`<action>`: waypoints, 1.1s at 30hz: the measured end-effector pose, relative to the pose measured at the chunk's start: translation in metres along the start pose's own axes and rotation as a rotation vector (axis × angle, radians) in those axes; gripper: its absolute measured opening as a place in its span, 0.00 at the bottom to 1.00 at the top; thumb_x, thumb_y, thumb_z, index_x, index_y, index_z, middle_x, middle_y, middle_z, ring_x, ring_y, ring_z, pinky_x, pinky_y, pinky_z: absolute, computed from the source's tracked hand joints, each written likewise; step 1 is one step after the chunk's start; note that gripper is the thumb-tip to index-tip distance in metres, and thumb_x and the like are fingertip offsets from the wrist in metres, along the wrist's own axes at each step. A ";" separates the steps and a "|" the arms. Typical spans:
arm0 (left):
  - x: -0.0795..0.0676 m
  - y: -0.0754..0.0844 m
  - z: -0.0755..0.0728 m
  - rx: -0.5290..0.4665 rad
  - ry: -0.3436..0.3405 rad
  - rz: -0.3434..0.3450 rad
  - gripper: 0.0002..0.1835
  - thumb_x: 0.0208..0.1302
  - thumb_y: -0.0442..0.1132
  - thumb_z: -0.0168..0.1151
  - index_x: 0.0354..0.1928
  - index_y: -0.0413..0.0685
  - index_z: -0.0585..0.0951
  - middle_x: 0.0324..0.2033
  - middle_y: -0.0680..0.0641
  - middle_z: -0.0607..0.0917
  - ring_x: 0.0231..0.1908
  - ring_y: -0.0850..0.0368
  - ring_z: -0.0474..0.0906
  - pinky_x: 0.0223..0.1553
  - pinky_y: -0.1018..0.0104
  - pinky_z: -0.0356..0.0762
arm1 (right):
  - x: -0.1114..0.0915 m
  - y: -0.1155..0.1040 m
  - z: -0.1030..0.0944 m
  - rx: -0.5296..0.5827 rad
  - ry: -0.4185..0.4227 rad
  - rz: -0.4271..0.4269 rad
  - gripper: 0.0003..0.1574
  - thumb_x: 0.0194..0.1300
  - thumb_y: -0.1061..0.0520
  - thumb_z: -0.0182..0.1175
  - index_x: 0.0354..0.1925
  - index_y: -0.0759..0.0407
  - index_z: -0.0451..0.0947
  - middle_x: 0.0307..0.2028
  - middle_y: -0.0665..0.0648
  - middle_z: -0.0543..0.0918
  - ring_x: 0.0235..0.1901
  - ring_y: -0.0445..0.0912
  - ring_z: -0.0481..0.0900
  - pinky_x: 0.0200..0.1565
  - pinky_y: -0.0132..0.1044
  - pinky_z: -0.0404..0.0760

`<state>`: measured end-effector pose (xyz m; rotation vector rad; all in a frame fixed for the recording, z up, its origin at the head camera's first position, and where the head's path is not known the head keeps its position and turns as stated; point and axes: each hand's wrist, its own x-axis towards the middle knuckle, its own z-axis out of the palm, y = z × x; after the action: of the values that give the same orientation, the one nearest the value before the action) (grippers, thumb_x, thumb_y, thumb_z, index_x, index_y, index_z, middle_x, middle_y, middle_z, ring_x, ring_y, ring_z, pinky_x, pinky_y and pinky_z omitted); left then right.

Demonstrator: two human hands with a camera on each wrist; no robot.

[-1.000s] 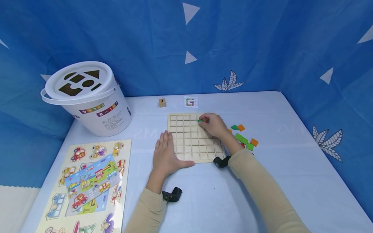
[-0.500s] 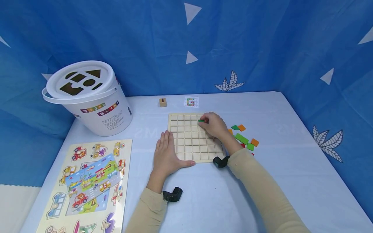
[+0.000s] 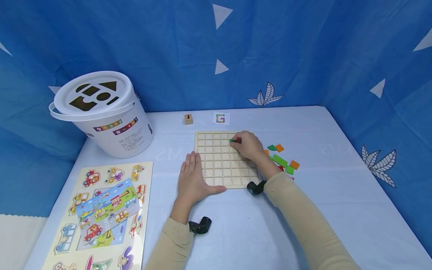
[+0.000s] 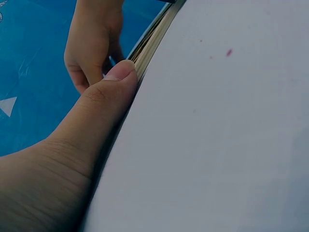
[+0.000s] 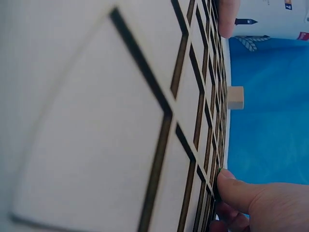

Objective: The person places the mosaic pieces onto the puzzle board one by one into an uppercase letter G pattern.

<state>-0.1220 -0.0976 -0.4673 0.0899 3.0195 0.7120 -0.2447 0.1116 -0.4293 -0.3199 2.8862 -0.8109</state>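
Note:
A square wooden grid board (image 3: 217,164) lies on the table. My left hand (image 3: 193,180) rests against its left side with the fingers straight; the thumb (image 4: 108,96) stretches along the near edge. At the board's upper part, my right hand (image 3: 249,145) pinches a small green piece (image 3: 231,141) between thumb and fingers. The piece sits low at the grid and is mostly hidden by the fingers. In the right wrist view, the right thumb (image 5: 239,191) is down at the grid, with only a speck of green beside it.
Loose green, orange and red pieces, among them a green rectangle (image 3: 279,160), lie right of the board. Behind it are a letter block (image 3: 188,119) and a pattern card (image 3: 221,118). A white bucket (image 3: 131,138) and a vehicle puzzle (image 3: 148,168) stand left.
The right hand's fingertips have shifted slightly, and the green piece appears to tilt flatter against the grid. My left hand and the board stay where they were.

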 end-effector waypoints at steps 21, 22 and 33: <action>-0.001 -0.002 0.001 -0.004 -0.006 -0.018 0.83 0.28 0.85 0.65 0.78 0.40 0.41 0.79 0.41 0.41 0.80 0.49 0.32 0.79 0.52 0.36 | -0.008 0.004 -0.011 -0.003 -0.026 -0.007 0.12 0.68 0.51 0.63 0.47 0.54 0.83 0.42 0.54 0.84 0.42 0.49 0.79 0.46 0.44 0.79; -0.001 -0.002 0.001 -0.007 -0.006 -0.018 0.83 0.28 0.85 0.65 0.78 0.40 0.41 0.79 0.41 0.41 0.80 0.49 0.32 0.79 0.52 0.36 | -0.010 0.006 -0.015 0.000 -0.020 -0.003 0.14 0.68 0.51 0.63 0.49 0.54 0.83 0.43 0.54 0.84 0.42 0.49 0.79 0.46 0.44 0.79; -0.001 0.000 0.002 -0.010 0.025 -0.015 0.84 0.26 0.85 0.66 0.78 0.39 0.41 0.80 0.42 0.41 0.80 0.49 0.33 0.79 0.51 0.38 | -0.038 0.064 -0.062 -0.037 0.040 0.199 0.26 0.67 0.52 0.64 0.62 0.55 0.75 0.50 0.62 0.79 0.46 0.55 0.73 0.44 0.45 0.82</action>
<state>-0.1210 -0.0965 -0.4693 0.0586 3.0362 0.7321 -0.2294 0.2053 -0.4083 -0.0193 2.9124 -0.7379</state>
